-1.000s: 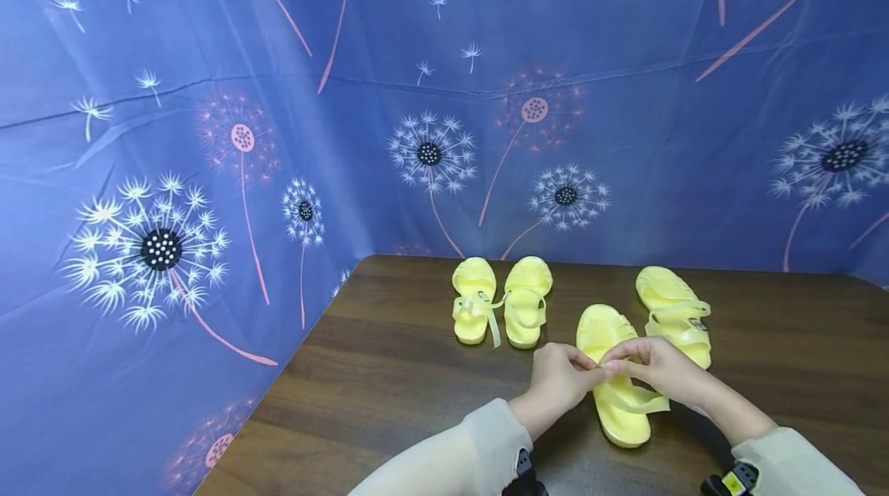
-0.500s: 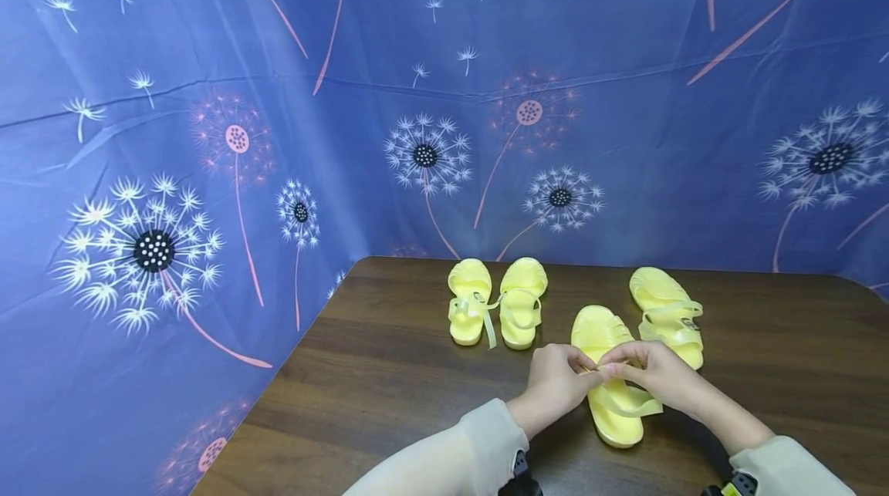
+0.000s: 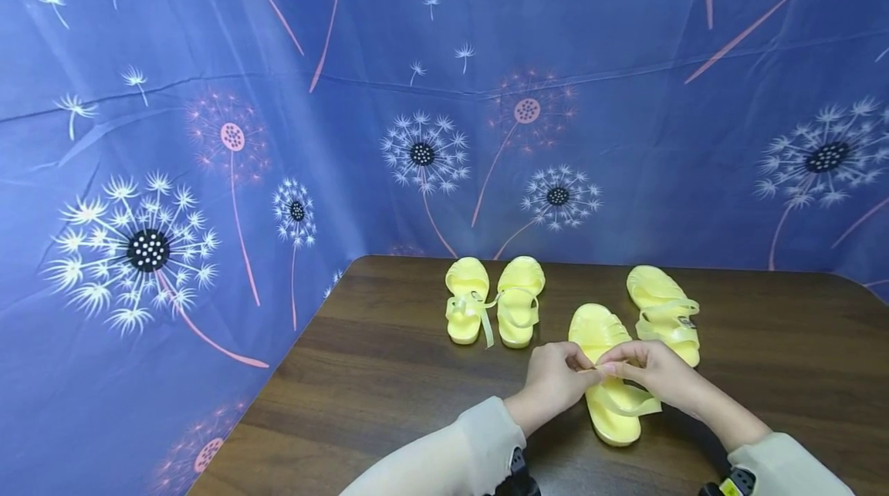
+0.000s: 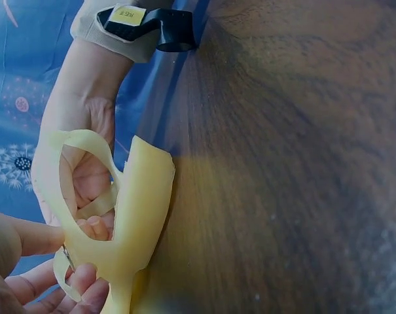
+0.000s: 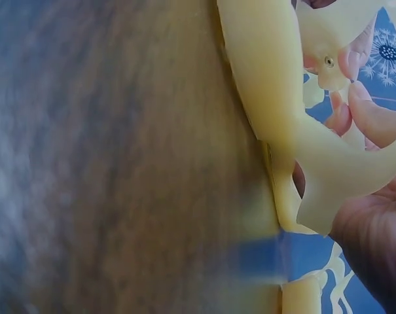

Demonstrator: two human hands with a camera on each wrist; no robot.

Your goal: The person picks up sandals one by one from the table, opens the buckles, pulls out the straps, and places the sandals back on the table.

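A yellow sandal (image 3: 614,423) lies on the brown table, toe pointing away, with its loose ankle strap (image 3: 642,407) sticking out to the right. My left hand (image 3: 556,380) and right hand (image 3: 649,372) meet above its middle, fingertips almost touching. In the left wrist view, the left thumb and fingers pinch a strap end (image 4: 63,278) beside a small metal pin (image 4: 68,256). From the right wrist view, a small metal fitting (image 5: 328,61) shows on a strap between fingertips. The right thumb and fingertips pinch part of the strap too; their exact grip is partly hidden.
A pair of yellow sandals (image 3: 467,326) stands side by side farther back on the left, straps loosely looped. Another yellow sandal (image 3: 656,288) lies behind my right hand. A blue dandelion-print cloth (image 3: 625,133) hangs behind the wooden table (image 3: 389,372).
The head view has shifted slightly, moving the scene a little left in the picture. Both hands stay at the strap with barely any movement of the fingers.
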